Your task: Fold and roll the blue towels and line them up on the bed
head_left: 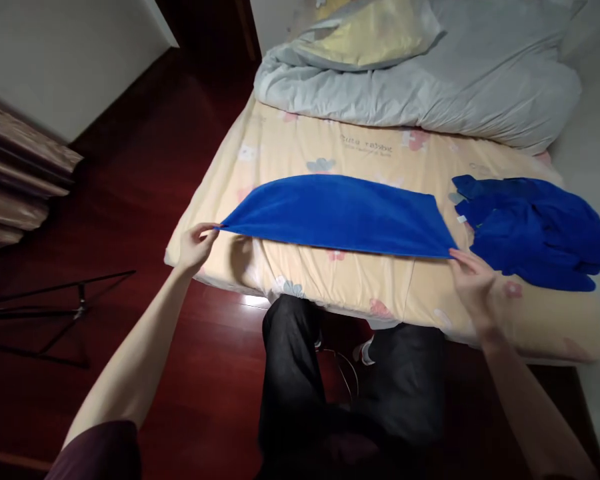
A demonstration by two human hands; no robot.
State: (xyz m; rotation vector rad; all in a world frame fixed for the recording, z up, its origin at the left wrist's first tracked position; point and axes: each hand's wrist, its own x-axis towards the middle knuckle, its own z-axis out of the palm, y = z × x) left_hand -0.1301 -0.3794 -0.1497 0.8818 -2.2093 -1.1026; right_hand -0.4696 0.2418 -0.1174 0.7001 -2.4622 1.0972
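Observation:
A blue cloth (pixel 335 213) is stretched between my two hands over the front part of the bed, its near edge drawn almost straight. My left hand (pixel 198 248) pinches its left corner between thumb and fingers. At the other end, my right hand (pixel 473 277) is closed on the near right corner. The far side of the cloth rests on the patterned sheet, while the near edge looks slightly raised. Right of my right hand lies a crumpled heap of blue fabric (pixel 540 227) with a small white tag at its left side.
The bed (pixel 300 143) has a cream sheet with printed figures. A grey quilt (pixel 480 73) and a yellow pillow (pixel 375 33) lie at the back. Black tripod legs (pixel 80 310) stand on the dark red floor at left, near a curtain (pixel 20 173). A wall borders the bed's right side.

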